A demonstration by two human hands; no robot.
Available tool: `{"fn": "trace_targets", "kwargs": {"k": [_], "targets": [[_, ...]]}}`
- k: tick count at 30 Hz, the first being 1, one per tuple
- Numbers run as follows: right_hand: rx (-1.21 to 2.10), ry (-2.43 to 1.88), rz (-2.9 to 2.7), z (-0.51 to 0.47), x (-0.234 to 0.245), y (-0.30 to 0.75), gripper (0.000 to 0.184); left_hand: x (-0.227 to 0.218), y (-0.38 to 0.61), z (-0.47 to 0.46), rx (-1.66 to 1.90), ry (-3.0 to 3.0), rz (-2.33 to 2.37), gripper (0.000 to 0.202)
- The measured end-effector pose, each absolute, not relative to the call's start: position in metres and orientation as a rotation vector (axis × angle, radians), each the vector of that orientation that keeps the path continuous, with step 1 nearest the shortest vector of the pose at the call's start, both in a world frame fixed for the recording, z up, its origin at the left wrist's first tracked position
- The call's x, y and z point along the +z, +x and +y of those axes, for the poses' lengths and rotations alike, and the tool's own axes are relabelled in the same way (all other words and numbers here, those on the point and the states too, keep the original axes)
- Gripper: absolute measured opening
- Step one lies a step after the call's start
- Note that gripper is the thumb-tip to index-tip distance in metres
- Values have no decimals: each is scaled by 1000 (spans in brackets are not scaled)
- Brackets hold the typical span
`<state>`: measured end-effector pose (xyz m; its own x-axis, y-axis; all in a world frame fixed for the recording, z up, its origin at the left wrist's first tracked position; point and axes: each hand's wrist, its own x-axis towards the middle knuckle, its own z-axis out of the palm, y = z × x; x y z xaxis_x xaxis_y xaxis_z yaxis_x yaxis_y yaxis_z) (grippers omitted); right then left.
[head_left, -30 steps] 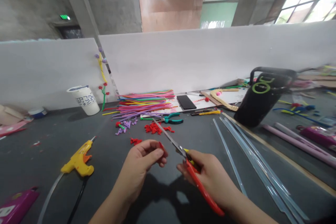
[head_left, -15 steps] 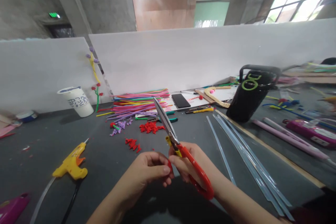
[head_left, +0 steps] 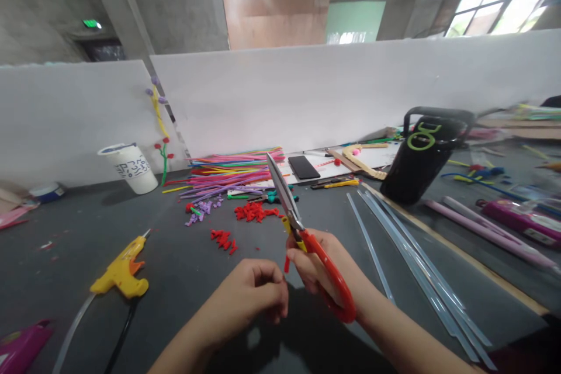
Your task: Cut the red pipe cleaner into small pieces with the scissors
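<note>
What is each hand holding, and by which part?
The right hand holds the scissors by the handles, near the pivot, and a small red piece by its upper end. No held thing shows in the left hand.

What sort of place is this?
Probably a craft workstation in a rough interior with bare grey concrete walls: a yellow plastic glue gun, a pile of multicoloured fuzzy pipe cleaners, and red-handled metal scissors in the right hand.

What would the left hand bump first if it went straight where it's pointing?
Probably the red strip at the right hand, then that hand itself, though depth is unclear.
</note>
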<state>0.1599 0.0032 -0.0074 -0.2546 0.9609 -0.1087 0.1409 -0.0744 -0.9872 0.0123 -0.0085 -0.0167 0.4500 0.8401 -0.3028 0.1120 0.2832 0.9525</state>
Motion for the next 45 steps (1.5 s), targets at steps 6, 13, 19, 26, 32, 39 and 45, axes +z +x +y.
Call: {"fn": "trace_targets", "kwargs": {"k": [6,13,19,26,32,39,45], "targets": [[1392,-1273,-1567,6,-11,165,4,-15,11,-4,769,1210,1113,9],[1341,-1259,-1628,5,-15,161,9,-17,16,-6,823,1154,1090,2],[1150,-1273,-1731,5,-12,164,10,-13,15,-5,959,1119,1105,3],[572,-1468,-2086,-6,-13,170,25,-8,2,0,1289,977,1030,6],[328,-1532,-2255,-12,-27,174,34,-6,-2,-1,1366,960,978,4],[199,-1493,-2286,-14,-32,178,36,-6,1,-4,1364,986,999,2],[179,-1505,-2306,-14,-32,178,36,-7,0,-3,1376,987,992,3]]}}
